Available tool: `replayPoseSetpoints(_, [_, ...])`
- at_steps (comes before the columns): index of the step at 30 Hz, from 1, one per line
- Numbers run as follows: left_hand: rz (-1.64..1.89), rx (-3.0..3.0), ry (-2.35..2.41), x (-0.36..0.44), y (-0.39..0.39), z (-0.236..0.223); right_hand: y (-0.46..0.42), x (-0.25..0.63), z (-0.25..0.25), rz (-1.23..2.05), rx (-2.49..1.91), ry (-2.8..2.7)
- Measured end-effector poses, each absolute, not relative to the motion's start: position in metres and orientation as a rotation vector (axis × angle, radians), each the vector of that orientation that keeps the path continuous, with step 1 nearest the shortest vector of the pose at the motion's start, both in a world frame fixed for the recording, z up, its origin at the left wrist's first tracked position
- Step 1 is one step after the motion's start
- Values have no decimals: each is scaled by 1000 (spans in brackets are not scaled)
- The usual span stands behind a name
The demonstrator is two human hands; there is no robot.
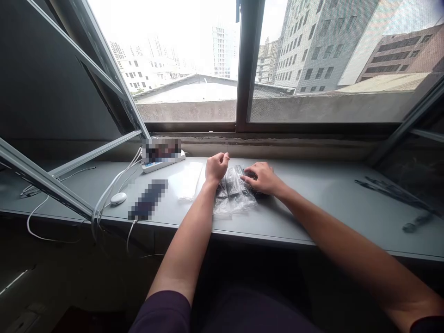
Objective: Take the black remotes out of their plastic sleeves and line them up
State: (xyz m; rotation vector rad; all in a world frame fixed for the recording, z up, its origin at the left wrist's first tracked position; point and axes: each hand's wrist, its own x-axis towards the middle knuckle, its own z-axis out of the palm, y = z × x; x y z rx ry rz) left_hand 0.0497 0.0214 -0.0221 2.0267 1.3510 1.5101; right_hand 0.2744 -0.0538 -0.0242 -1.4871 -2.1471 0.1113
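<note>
My left hand (217,167) is closed above the far left side of a group of clear plastic bags (239,196) with dark contents. Its fingers curl inward, and whatever they may hold is hidden. To the right, my right hand (262,178) is bent over the bags' right side, its thumb and fingers curled around a dark patch that I cannot make out. More dark material shows below that palm. The bags lie flat and crinkled on the grey table (322,194), between my two wrists. What is inside them is too blurred to name.
White sheets or bags (190,182) lie left of my left forearm. Farther left are a pixelated dark object (148,200) with a white cable, a round white puck (118,199) and a power strip (164,162). Metal frames (114,85) slant at the left. Dark strips (391,192) lie at right.
</note>
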Motion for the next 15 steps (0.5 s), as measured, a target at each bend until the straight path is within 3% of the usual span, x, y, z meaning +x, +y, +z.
replayPoseSetpoints(7, [1467,2031,1377,49,18,-20,-65,276,-7,298,-1094,-2383])
replayPoseSetpoints(15, [1460,2031,1380,49,18,-19,-66,286,-1,415,-995,-2453])
